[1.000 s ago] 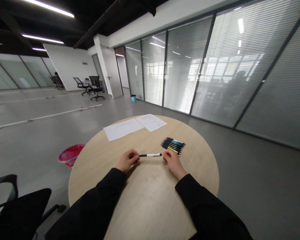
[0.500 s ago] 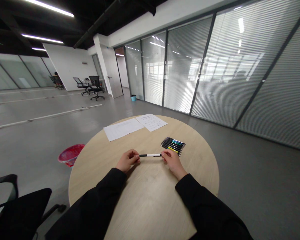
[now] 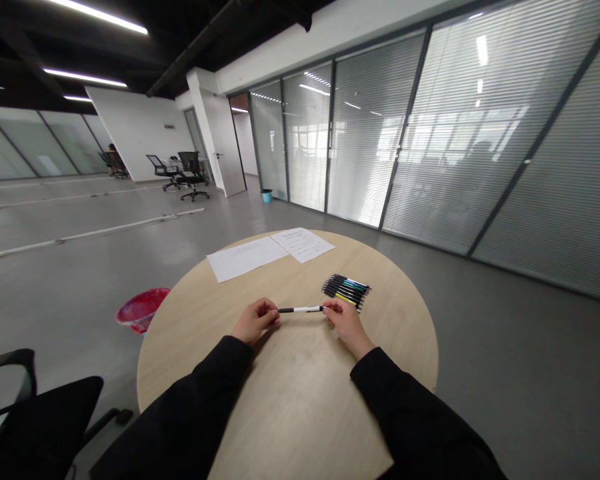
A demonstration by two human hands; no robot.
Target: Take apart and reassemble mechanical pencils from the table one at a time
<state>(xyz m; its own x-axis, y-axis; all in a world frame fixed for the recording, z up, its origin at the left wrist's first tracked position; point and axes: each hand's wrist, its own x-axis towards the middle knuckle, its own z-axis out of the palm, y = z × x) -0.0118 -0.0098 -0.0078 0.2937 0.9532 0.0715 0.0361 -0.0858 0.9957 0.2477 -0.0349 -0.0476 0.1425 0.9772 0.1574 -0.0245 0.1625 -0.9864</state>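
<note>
A slim pen [image 3: 300, 309], black toward the left end, white along the barrel and dark again near the right end, lies nearly level, crosswise over the counter [image 3: 300, 387], its ends at the fingertips of the left hand [image 3: 260, 320] and right hand [image 3: 344, 323].

Along the right of my remote view I have glass partitions [image 3: 307, 147] with slatted blinds [image 3: 445, 153], above a grey floor [image 3: 510, 347]. Farther back I make out black office chairs [image 3: 189, 163] near a white wall [image 3: 130, 130]; strip lights [image 3: 97, 15] glow under a dark ceiling [image 3: 190, 13].

Round table [image 3: 290, 380] with two paper sheets [image 3: 247, 259] and grouped pens [image 3: 347, 288].
</note>
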